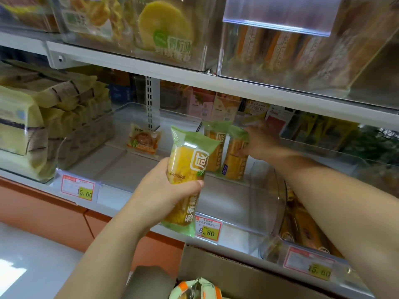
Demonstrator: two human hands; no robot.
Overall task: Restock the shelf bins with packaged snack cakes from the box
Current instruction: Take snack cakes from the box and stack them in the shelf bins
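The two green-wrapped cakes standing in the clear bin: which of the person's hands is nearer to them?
Right. The right hand touches the standing cakes from their right side; the left hand is lower and closer to the person, gripping another cake.
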